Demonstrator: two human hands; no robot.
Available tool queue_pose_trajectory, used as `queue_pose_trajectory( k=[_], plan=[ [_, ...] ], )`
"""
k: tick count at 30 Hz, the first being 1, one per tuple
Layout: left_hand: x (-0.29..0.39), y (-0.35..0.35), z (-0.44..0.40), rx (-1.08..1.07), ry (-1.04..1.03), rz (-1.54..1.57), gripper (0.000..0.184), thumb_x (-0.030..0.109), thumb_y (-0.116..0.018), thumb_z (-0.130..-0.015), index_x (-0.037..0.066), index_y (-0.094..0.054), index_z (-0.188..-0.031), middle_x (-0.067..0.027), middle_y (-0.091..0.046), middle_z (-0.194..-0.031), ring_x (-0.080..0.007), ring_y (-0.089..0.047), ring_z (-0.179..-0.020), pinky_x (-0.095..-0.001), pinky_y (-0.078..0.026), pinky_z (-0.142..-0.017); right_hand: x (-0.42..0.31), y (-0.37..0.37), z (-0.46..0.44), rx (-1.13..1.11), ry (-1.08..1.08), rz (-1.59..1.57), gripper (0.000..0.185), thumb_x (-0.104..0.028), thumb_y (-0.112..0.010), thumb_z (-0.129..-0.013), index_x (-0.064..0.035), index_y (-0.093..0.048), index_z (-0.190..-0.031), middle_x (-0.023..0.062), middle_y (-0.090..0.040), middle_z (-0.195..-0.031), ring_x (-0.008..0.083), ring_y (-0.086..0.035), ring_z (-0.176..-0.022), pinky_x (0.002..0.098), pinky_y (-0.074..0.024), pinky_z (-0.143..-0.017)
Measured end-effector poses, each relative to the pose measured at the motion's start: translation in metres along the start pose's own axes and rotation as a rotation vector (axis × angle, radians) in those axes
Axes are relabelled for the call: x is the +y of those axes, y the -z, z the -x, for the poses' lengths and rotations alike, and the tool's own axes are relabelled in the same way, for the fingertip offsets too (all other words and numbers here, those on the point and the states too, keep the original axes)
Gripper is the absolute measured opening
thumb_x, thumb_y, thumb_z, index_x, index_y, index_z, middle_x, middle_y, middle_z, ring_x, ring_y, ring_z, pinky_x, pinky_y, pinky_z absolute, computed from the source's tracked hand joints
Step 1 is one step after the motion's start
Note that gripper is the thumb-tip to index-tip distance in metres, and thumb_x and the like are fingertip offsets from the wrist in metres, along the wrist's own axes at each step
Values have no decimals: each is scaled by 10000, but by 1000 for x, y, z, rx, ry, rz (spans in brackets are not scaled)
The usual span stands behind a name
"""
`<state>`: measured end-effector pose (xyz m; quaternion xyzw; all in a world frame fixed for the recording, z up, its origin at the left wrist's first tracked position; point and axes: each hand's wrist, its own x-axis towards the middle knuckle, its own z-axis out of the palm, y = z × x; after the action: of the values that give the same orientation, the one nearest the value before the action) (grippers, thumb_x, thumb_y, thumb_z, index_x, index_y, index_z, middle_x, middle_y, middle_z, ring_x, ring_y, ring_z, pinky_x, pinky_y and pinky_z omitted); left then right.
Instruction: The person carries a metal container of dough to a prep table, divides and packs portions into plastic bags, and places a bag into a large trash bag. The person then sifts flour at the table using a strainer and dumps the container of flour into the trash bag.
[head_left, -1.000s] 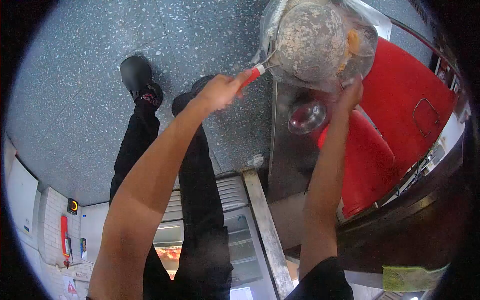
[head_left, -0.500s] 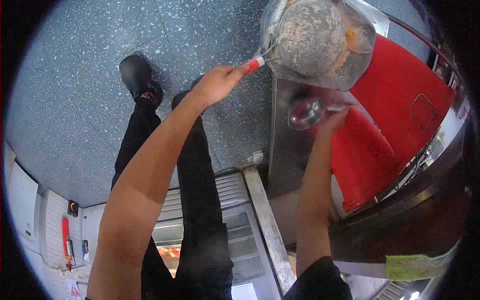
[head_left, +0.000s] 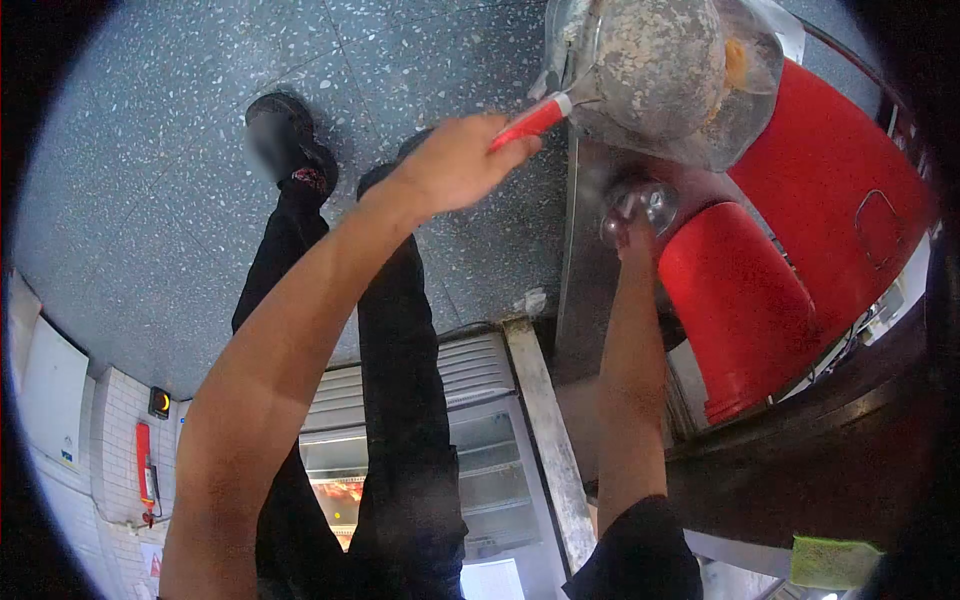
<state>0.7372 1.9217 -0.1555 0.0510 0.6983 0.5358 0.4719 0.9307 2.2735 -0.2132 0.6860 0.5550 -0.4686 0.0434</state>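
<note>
My left hand is closed around the red handle of a tool with thin wires at its far end. Those wires reach the side of a clear, plastic-looking vessel, around a large grey dome with a flaky, crusted surface. An orange-brown patch shows beside the dome. Lower down, my right hand has its fingers on a shiny, see-through round bowl; they are blurred but look curled onto it. The bowl lies just below the vessel, over a dark metal surface.
Two red panels or lids curve along the right, with a thin wire handle on the farther one. Speckled grey floor lies at upper left, under my shoes. A glass-fronted cabinet stands at the bottom; a green sponge-like pad lies lower right.
My right hand has moved left from beside the round bowl onto it. More of the red handle shows past my left hand's fingers. The whole view has shifted slightly.
</note>
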Motion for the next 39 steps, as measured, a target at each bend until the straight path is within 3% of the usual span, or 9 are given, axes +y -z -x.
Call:
queue_pose_trajectory(
  k=[4, 11, 15, 18, 23, 25, 28, 34, 39],
  plan=[
    [14, -16, 13, -10, -88, -38, 367, 378, -484, -864, 16, -544, -872, -187, -548, -630, -325, -564, -586, -403, -421, -566, 10, -15, 2, 99, 218, -86, 279, -322, -487, -857, -68, -556, -947, 50, -581, -873, 174, -551, -703, 305, -452, -626],
    [37, -63, 33, 118, -156, -297, 284, 289, -512, -834, 19, -524, -924, -182, -593, -692, -375, -581, -603, -447, -462, -542, -86, -121, 237, -467, 201, -536, 353, -298, -468, -882, -32, -472, -1113, 122, -572, -957, 216, -537, -917, 327, -408, -820],
    [42, -72, 31, 142, -446, -385, 327, 271, -553, -789, 23, -517, -999, -180, -564, -964, -326, -564, -874, -422, -455, -714, -103, -111, 238, -304, 272, -401, 216, -203, -475, -861, -45, -478, -1007, 70, -529, -826, 168, -525, -767, 280, -423, -704],
    [51, -48, 30, -137, -607, -383, 399, 281, -555, -792, 12, -486, -1077, -191, -522, -1043, -329, -516, -969, -415, -422, -803, -111, -83, 205, -210, 323, -453, 102, -156, -466, -840, -66, -462, -889, 15, -439, -686, 118, -449, -610, 247, -385, -565],
    [30, -12, -57, 667, -248, -222, 611, 395, -576, -760, 8, -405, -1200, -207, -538, -1026, -361, -539, -926, -445, -419, -815, -122, -45, 209, -78, 211, -453, 131, -182, -471, -843, -109, -431, -741, -35, -324, -555, 82, -324, -483, 238, -278, -457],
    [34, -1, -97, 549, 9, -74, 771, 462, -625, -695, 5, -349, -1251, -240, -513, -1112, -364, -522, -1004, -427, -416, -847, -112, -33, 216, -100, 192, -412, 171, -204, -473, -851, -112, -420, -717, -40, -321, -540, 81, -317, -467, 241, -273, -448],
    [41, 1, -137, 499, 207, 120, 696, 384, -688, -676, -52, -446, -1161, -229, -567, -1047, -337, -566, -948, -360, -446, -816, -91, -19, 239, -76, 191, -326, 200, -233, -469, -869, -124, -413, -710, -38, -327, -525, 74, -308, -450, 240, -259, -428],
    [15, 21, -134, 277, 152, 319, 512, 354, -684, -616, -15, -626, -966, -174, -637, -896, -254, -621, -829, -341, -470, -766, -63, -14, 284, 153, 26, -307, 228, -261, -457, -883, -140, -384, -704, -49, -311, -514, 64, -299, -422, 221, -237, -415],
    [-13, 19, -80, 364, 291, 456, 405, 247, -684, -637, -18, -633, -939, -137, -647, -860, -204, -626, -758, -297, -477, -695, -49, 0, 276, 163, 52, -237, 227, -275, -464, -887, -127, -401, -727, -45, -317, -516, 61, -304, -407, 224, -250, -396]
  ],
)
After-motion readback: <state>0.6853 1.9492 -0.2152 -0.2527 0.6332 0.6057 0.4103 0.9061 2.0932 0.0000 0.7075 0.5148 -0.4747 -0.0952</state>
